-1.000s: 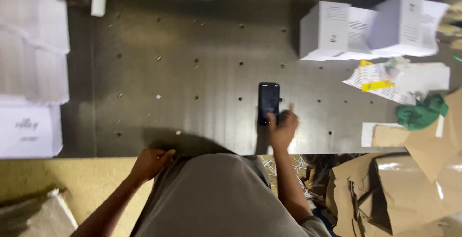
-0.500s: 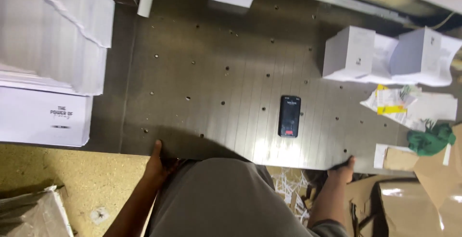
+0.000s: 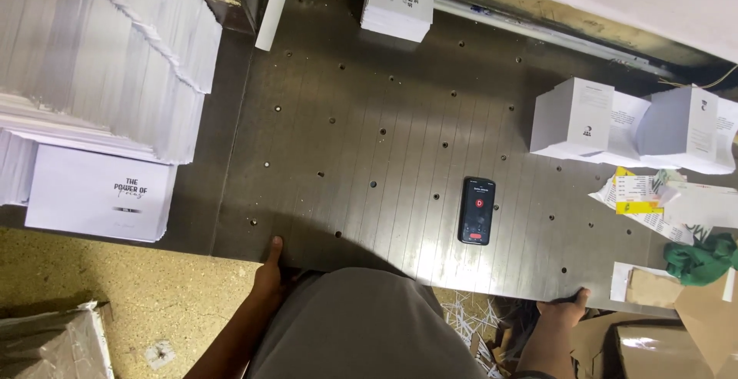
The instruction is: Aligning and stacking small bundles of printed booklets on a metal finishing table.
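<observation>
Head camera looks down on both hands gripping the near edge of the dark metal table: left hand at seven o'clock, fingers curled under, right hand at five o'clock, fingers hooked over the lip. The phone lies flat between them, nearer the right, untouched. It looks rigid, slick and breakable, best pinched by its long side edges; its long axis runs twelve to six, lit screen up.

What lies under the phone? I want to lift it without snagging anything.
The phone lies flat, screen up, directly on the dark perforated metal table. Nothing shows around its edges; the patch beneath it is covered.
</observation>
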